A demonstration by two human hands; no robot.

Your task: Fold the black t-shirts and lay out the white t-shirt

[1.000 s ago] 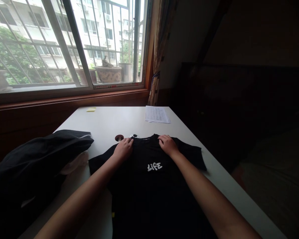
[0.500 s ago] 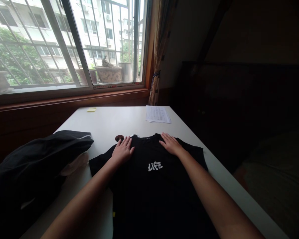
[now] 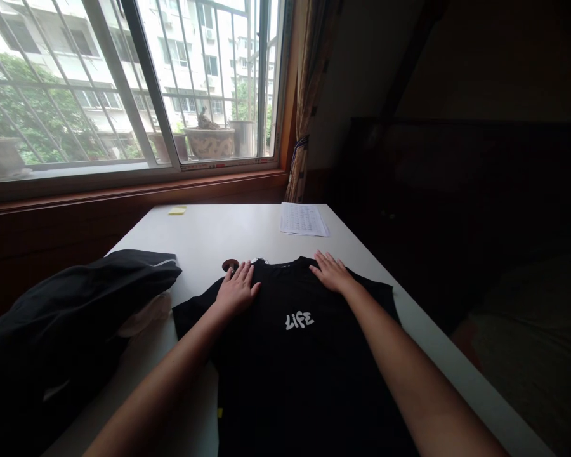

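A black T-shirt (image 3: 285, 374) with white lettering on its chest lies spread out on the white table (image 3: 219, 228), its neckline toward the window. My left hand (image 3: 236, 289) rests flat on the left shoulder of the shirt, fingers stretched out. On the other side of the neckline, my right hand (image 3: 332, 271) lies flat on the right shoulder, its fingers also extended. Neither hand grips the cloth. The shirt's lower end runs out of view at the bottom, and my forearms cover parts of its sides.
A heap of dark clothes (image 3: 76, 311) lies on the table's left side. Beyond the shirt's collar is a round brown cable hole (image 3: 229, 264). Printed papers (image 3: 304, 219) and a yellow sticky note (image 3: 177, 210) lie at the far edge, below the barred window (image 3: 204, 76).
My right hand has shifted slightly to the right along the shirt's shoulder. My left hand stays flat in place, and the whole view has moved a little.
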